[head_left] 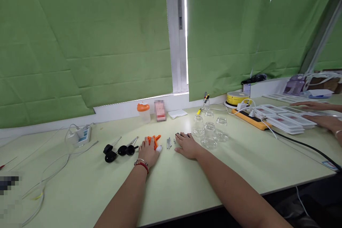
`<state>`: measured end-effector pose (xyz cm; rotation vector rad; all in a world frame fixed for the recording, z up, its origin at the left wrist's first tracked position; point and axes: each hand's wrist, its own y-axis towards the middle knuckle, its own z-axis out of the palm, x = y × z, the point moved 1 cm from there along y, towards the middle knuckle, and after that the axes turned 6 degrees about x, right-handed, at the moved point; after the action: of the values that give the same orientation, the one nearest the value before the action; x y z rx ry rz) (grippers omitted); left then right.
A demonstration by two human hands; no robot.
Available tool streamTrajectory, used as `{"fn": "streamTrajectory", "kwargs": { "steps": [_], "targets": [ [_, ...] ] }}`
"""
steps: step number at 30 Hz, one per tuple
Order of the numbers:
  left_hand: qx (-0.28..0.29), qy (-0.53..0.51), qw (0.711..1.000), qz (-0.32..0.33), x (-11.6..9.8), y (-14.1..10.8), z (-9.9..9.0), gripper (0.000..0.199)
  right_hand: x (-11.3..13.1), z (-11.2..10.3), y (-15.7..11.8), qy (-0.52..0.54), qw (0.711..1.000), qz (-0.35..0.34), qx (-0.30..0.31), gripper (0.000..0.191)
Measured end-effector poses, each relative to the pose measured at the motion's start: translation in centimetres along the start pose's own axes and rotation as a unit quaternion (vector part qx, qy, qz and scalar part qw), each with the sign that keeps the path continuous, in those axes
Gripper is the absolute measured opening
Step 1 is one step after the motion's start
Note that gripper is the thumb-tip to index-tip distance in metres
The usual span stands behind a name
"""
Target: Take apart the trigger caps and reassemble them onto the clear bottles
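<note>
Two bare hands lie flat on either side of some metal pins.
Left of the pins, the left hand partly covers orange pieces, with black round-headed pieces farther left. Right of the pins, the right hand rests against small dark pieces, with clear glass jars farther right. An orange-lidded cup stands behind and left of them.

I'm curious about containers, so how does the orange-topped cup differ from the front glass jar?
The cup has an orange lid; the glass jar has none. The cup looks cloudy, the jar clear. The cup stands by the wall; the jar stands nearer the table's front edge, among other jars. Both stand on the table.
</note>
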<state>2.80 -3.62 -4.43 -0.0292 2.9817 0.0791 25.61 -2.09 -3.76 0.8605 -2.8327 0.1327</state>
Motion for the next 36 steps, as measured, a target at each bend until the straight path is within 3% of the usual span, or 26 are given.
{"fn": "streamTrajectory", "kwargs": {
  "steps": [19, 22, 26, 28, 30, 33, 36],
  "targets": [
    [0.044, 0.019, 0.99, 0.132, -2.9, -1.7, 0.4, 0.074, 0.0, 0.2, 0.1, 0.006, 1.0, -0.004, -0.001, 0.068],
    [0.004, 0.031, 0.988, 0.15, -3.0, -2.1, -0.3, 0.07, 0.1, 0.3, 0.1, 0.009, 1.0, -0.005, 0.0, 0.069],
    [-0.138, 0.081, 0.975, 0.157, -2.7, -2.9, -3.2, 0.055, 0.0, 0.4, 0.1, 0.013, 1.0, -0.009, -0.002, 0.069],
    [-0.203, 0.091, 0.968, 0.117, -1.6, -2.8, -5.1, 0.051, -0.1, 0.5, 0.1, 0.017, 1.0, -0.013, 0.0, 0.069],
    [-0.23, 0.09, 0.968, 0.042, 0.4, -2.3, -6.8, 0.048, -0.2, 0.5, 0.1, 0.021, 1.0, -0.015, 0.0, 0.068],
    [-0.164, 0.096, 0.981, -0.043, 4.6, -0.9, -8.4, 0.045, -0.1, 0.5, 0.2, 0.024, 1.0, -0.014, 0.0, 0.068],
    [-0.117, 0.096, 0.987, -0.061, 9.3, 0.1, -9.3, 0.039, 0.0, 0.4, 0.1, 0.026, 1.0, -0.013, -0.002, 0.066]
  ]
}}
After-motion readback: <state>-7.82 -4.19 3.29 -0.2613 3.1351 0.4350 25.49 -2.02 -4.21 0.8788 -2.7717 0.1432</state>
